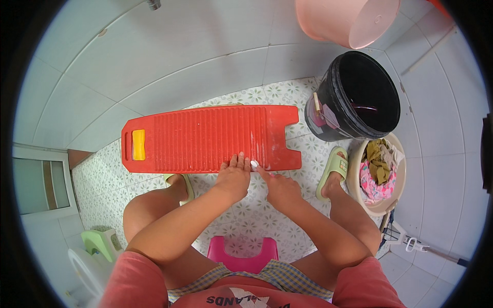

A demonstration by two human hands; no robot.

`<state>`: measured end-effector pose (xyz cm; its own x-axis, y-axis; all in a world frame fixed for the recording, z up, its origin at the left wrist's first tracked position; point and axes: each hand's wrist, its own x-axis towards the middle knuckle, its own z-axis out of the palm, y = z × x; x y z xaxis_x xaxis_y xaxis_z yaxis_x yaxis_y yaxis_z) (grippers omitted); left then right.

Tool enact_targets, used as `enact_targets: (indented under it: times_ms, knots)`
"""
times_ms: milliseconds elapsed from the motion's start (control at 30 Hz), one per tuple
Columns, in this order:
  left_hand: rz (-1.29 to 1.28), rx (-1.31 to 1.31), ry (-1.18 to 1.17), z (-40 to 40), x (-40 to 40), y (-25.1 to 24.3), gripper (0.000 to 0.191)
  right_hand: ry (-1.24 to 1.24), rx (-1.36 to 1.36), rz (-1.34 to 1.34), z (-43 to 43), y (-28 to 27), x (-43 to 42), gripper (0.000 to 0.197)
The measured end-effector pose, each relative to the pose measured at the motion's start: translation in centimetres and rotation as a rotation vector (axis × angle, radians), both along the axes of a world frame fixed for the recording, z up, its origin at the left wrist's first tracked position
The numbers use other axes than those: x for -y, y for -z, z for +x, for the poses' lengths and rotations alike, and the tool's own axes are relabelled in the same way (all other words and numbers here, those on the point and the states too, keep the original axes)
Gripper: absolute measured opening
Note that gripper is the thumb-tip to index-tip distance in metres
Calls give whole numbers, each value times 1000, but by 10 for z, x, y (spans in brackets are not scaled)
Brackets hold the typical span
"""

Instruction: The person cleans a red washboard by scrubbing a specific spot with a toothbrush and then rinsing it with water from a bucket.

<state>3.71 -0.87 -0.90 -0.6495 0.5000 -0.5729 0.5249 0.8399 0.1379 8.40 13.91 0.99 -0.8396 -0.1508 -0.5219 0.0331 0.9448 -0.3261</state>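
Note:
A red plastic washboard point(208, 138) lies crosswise before me, its ridges in the middle and two feet at the right end. My left hand point(235, 175) rests palm down on its near edge, fingers spread a little and holding nothing. Close beside it, my right hand point(283, 189) grips a small brush point(254, 164), index finger stretched along it. The brush's white head touches the board; a bit of pink shows by the fingers, and the rest is hidden. Whitish smears mark the ridges near it. A yellow bar of soap point(138, 144) sits in the recess at the left end.
A black bucket point(327, 96) stands at the right by the tiled wall. Nearer, a beige basin point(401, 173) holds crumpled clothes point(379, 165). A pink tub point(327, 19) is above. Beneath me is a magenta stool point(242, 261); a drying rack point(404, 240) leans at right.

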Motion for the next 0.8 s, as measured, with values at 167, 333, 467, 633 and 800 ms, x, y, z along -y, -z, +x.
enact_targets:
  times_ms: [167,333,467,633,800]
  knots:
    - [5,-27,15,0,-1,-4,58,-51,-30,24,5,-2,-2,54]
    - [6,-14,5,0,-1,-1,62,-10,31,-1,7,1,-2,63]
    - [16,3,-8,-1,0,0,65,-21,2,8,7,2,-1,62]
    - [15,5,-10,0,0,1,66,-26,-72,10,7,7,-1,62]
    - [-2,17,3,-1,-2,-6,65,22,-129,-6,-1,6,1,54]
